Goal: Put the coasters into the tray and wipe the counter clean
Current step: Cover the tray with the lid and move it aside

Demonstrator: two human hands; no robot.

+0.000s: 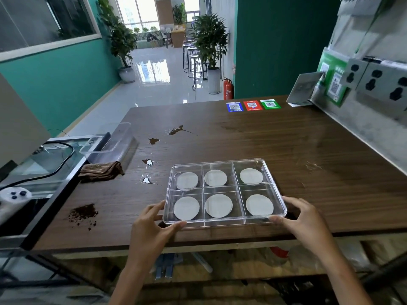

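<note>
A clear plastic tray point(224, 188) with six compartments is placed on the dark wooden counter point(264, 142), close to its near edge. One round white coaster point(186, 208) is seen lying flat in each compartment, six in total. The near left corner of the tray is gripped by the left hand point(152, 225), with the thumb at the near rim and the fingers along the left wall. The near right corner of the tray is gripped by the right hand point(301, 219) in the same way. To the left of the tray, a patch of dark coffee powder point(83, 213) is spread on the counter. Beyond the tray and to its left, several brown liquid spills point(154, 140) are visible. A folded brown cloth point(101, 170) is laid further left of the tray, at the counter's left edge, just beside a clear plastic lid point(110, 140).
</note>
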